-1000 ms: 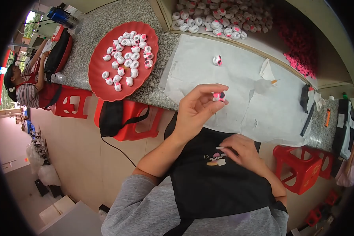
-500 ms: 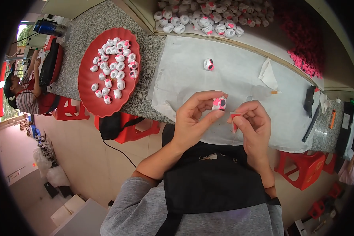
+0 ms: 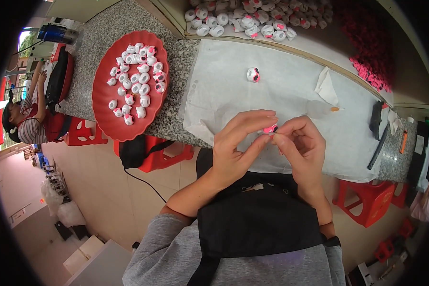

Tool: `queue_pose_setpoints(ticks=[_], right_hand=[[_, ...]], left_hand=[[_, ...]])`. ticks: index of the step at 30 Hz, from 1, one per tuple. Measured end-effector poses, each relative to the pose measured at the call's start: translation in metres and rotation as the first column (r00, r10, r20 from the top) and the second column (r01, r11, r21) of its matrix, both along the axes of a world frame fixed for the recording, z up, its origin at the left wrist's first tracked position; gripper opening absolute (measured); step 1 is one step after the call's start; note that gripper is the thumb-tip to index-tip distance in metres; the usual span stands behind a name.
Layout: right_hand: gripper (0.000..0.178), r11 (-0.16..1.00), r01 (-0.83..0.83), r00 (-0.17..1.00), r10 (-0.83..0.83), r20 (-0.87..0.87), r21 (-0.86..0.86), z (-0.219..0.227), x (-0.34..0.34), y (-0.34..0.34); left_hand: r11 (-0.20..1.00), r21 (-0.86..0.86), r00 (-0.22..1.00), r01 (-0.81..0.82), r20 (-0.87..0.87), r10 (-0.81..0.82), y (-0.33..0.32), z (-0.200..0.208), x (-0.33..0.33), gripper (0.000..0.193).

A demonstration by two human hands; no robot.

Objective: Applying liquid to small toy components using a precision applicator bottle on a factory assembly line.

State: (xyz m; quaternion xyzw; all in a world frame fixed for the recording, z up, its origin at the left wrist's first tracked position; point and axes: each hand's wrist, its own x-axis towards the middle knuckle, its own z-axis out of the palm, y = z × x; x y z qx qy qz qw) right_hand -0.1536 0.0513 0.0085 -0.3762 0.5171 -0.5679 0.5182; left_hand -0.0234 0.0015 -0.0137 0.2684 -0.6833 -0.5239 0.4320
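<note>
My left hand (image 3: 235,143) holds a small white and pink animal-head figure (image 3: 270,128) between thumb and fingertips, above the white sheet. My right hand (image 3: 302,144) meets it there, thumb and index finger pinched together at the figure's edge. What that pinch holds is hidden by the fingers. A similar figure with dark oval eyes (image 3: 253,75) sits alone on the sheet beyond my hands. To the left, a red scalloped tray (image 3: 105,102) carries several more white and pink figures (image 3: 144,89).
The white sheet (image 3: 224,66) covers the granite counter. On it lie a translucent bottle with an orange tip (image 3: 335,109) and a crumpled tissue (image 3: 325,86). A shelf behind holds heaped figures (image 3: 252,21) and pink pieces (image 3: 367,71). Another person (image 3: 31,117) works far left. Red stools (image 3: 367,202) stand below.
My right hand has moved left and up to the figure, bringing a small pinkish piece that showed in its fingers before. The figure has turned and is now more covered by fingers.
</note>
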Motion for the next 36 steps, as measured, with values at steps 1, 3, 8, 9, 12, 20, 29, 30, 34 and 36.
queue_pose_setpoints(ticks=[1,3,8,9,12,20,29,30,34,36], right_hand=[[0.004,1.000,-0.001,1.000,0.001,0.000,-0.001,-0.001,0.000,0.001],[0.005,0.999,0.003,0.999,-0.001,0.049,-0.043,-0.004,0.000,0.004],[0.006,1.000,-0.012,0.964,0.015,0.267,-0.015,0.000,-0.006,0.010],[0.008,1.000,-0.025,0.946,0.028,0.324,-0.014,0.000,-0.007,0.011],[0.012,0.989,-0.022,0.947,-0.027,0.320,0.148,0.004,-0.009,0.012],[0.013,1.000,-0.015,0.959,0.012,0.282,0.007,-0.010,-0.009,0.013],[0.016,0.999,0.002,0.935,-0.019,0.354,0.048,-0.012,-0.003,0.012],[0.016,0.999,-0.027,0.932,0.015,0.361,0.031,-0.014,-0.005,0.012],[0.015,0.998,-0.032,0.925,0.011,0.379,0.049,-0.018,-0.009,0.011],[0.011,0.998,-0.026,0.880,-0.002,0.475,0.053,-0.018,-0.012,0.011]], left_hand=[[1.000,-0.015,1.000,-0.004,0.016,0.004,0.000,0.001,0.001,0.028],[0.999,0.044,0.999,-0.025,-0.023,0.026,0.004,-0.001,-0.002,0.027],[0.944,0.329,0.988,0.037,-0.155,0.015,0.006,0.003,0.000,0.029],[0.904,0.417,0.979,0.093,-0.206,-0.006,0.006,0.005,0.001,0.030],[0.851,0.500,0.963,0.160,-0.269,-0.023,0.005,0.005,0.002,0.032],[0.843,0.514,0.961,0.160,-0.278,-0.013,0.006,0.004,0.001,0.032],[0.850,0.514,0.971,0.119,-0.237,0.007,0.007,0.005,0.003,0.031],[0.860,0.498,0.974,0.109,-0.228,0.009,0.007,0.006,0.004,0.031],[0.921,0.384,0.985,0.059,-0.170,0.008,0.006,0.001,0.003,0.029],[0.924,0.377,0.987,0.056,-0.163,0.007,0.006,0.001,0.002,0.030]])
